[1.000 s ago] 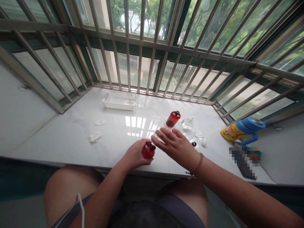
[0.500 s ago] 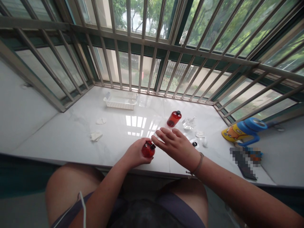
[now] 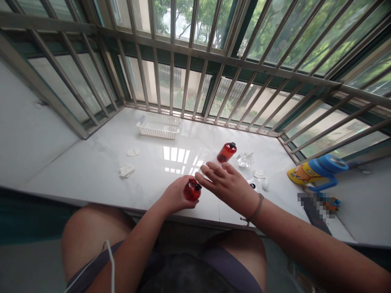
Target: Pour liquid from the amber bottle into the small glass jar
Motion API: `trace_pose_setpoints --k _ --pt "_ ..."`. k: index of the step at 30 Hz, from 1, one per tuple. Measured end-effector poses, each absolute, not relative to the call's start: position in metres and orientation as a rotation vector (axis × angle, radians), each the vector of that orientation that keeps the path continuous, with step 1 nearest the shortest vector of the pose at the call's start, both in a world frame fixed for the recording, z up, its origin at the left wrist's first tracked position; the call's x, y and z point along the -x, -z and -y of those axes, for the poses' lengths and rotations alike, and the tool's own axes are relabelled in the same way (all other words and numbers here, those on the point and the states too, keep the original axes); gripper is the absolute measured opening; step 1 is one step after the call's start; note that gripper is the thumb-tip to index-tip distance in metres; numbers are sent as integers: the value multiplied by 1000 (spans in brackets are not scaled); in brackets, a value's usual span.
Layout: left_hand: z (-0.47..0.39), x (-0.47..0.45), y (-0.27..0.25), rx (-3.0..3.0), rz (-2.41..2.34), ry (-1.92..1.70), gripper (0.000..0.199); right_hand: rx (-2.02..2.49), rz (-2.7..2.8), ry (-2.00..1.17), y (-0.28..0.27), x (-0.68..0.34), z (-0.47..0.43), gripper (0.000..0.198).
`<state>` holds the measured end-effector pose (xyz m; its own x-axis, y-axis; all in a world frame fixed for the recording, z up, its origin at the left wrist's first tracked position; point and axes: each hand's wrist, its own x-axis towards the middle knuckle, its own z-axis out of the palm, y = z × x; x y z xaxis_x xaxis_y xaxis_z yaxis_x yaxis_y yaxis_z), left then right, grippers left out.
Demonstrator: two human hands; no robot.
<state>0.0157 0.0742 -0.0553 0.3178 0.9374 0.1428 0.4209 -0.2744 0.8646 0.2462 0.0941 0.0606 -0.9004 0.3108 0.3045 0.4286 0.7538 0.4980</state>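
Observation:
My left hand (image 3: pixel 176 196) is wrapped around a small red see-through bottle (image 3: pixel 191 192), whose black neck points up and to the right. Just right of that neck, my right hand (image 3: pixel 227 185) is held with its fingers stretched out and a little apart, palm down. Nothing shows in its fingers, though the underside is hidden; whether a fingertip touches the neck I cannot tell. Beyond the right hand stands a second red bottle (image 3: pixel 227 152) with a black cap. A small black ring-like piece (image 3: pixel 252 186) lies beside the right wrist, partly covered.
A white perforated basket (image 3: pixel 159 129) sits at the back by the barred window. Crumpled white tissues (image 3: pixel 126 171) lie at left, others (image 3: pixel 259 174) at right. Near the second bottle is a clear crumpled plastic piece (image 3: pixel 245 159). A blue-yellow water bottle (image 3: pixel 317 171) stands far right.
The camera view has shifted slightly, so the table things sit a little further right in the picture. My hands and the held bottle keep almost the same pose.

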Motion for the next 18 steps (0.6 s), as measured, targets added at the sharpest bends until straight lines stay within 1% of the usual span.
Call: trace_pose_setpoints --k 4,18 --pt "-74 -15 56 -1839 -1220 -893 65 581 2770 872 -63 -244 -95 36" --pt "-72 -13 54 -1817 -1220 -899 65 545 2807 900 -75 -239 -96 35"
